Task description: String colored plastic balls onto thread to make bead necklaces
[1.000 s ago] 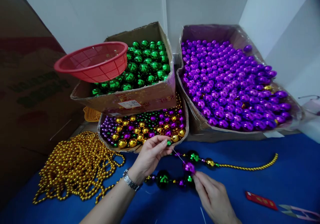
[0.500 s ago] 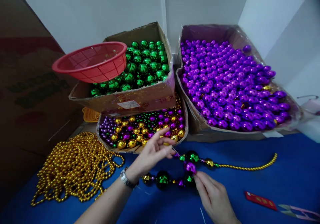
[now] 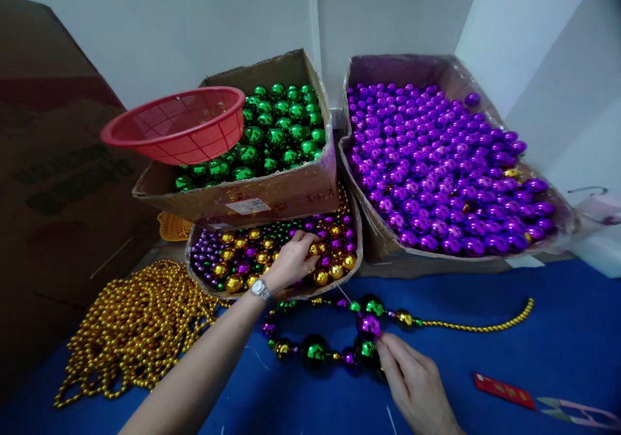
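Note:
My left hand [image 3: 292, 259], with a watch at the wrist, reaches down into the low box [image 3: 359, 254] of mixed beads. Its thumb and fingers are apart, beside a gold bead [image 3: 314, 249]; the fingertips are partly hidden. My right hand [image 3: 416, 377] pinches a large purple bead [image 3: 369, 326] on a bead garland [image 3: 314, 351] of green, purple and gold balls. From a small green bead [image 3: 354, 306] next to it, a thin pale needle-like strand [image 3: 343, 292] sticks up. The garland lies looped on the blue table [image 3: 485, 364], ending rightward in a string of small gold beads [image 3: 478, 326].
A carton of green balls [image 3: 276, 136] stands behind, with a red mesh basket [image 3: 174, 125] on it. Purple balls [image 3: 436, 163] fill a carton at right. Gold bead strings [image 3: 140, 331] lie left. Thread snips [image 3: 577, 412] and a red packet [image 3: 503, 391] lie front right.
My left hand has moved from beside the strand on the garland up and back into the box of mixed beads. The right hand keeps its hold on the purple bead.

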### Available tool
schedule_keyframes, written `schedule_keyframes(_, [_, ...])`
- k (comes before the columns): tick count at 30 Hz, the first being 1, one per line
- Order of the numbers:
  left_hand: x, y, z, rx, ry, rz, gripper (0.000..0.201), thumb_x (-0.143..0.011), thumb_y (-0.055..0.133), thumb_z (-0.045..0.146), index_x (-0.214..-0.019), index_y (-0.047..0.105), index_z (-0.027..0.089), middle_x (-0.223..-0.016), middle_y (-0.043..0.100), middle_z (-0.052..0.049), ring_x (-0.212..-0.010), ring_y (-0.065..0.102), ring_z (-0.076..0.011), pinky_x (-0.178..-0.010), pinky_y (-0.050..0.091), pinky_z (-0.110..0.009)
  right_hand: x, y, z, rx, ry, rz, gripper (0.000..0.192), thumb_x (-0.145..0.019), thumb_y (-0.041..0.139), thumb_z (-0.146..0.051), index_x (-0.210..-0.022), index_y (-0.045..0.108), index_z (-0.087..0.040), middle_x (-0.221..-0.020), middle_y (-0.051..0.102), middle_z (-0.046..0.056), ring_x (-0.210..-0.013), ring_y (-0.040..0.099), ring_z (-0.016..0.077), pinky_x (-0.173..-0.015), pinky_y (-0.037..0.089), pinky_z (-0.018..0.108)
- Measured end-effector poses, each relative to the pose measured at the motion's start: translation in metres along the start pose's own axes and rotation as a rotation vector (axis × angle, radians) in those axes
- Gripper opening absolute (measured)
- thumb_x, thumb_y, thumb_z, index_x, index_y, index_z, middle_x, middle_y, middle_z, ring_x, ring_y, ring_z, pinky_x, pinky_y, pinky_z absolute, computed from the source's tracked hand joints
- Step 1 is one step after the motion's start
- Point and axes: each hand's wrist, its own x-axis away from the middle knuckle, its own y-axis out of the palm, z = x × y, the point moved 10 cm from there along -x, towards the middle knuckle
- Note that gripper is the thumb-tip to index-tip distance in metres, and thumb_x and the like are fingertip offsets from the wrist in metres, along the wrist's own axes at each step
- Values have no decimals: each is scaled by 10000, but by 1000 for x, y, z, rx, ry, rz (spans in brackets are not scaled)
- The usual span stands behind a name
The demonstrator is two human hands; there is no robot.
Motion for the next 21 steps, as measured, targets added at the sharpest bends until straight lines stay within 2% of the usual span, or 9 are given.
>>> schedule_keyframes(4, [32, -21, 35, 353, 113, 83, 318, -818, 571, 282, -1127, 536, 215, -1061, 539, -70, -880, 561, -188, -763, 486, -293, -2, -1, 0, 26, -1, 9, 267, -955, 345, -260, -856, 582, -189, -668, 615, 33, -582, 602, 148, -547, 458, 210])
schedule_keyframes(7, [49, -23, 46, 514, 112, 97, 316, -809, 591, 259, -1121, 557, 231, -1071, 536, -73, -869, 551, -188, -711, 498, -282, -4, 0, -2, 57, -15, 19, 288, -953, 347, -269, -809, 583, -190, -648, 607, 31, -591, 612, 150, -581, 472, 213])
schedule_keyframes(13, [58, -18, 54, 465, 125, 88, 371, -815, 575, 198, -1179, 535, 259, -1101, 486, -78, -939, 525, -194, -755, 503, -300, -3, 2, -3, 99, -29, 23, 291, -951, 347, -264, -814, 593, -192, -625, 592, 21, -597, 621, 151, -625, 489, 216])
schedule_keyframes(21, [60, -22, 55, 407, 137, 134, 341, -846, 542, 232, -1186, 522, 258, -1112, 479, -90, -951, 533, -204, -782, 514, -330, 0, 0, -2, 133, -50, 25, 286, -952, 354, -265, -875, 618, -189, -632, 613, 27, -582, 628, 150, -612, 500, 213])
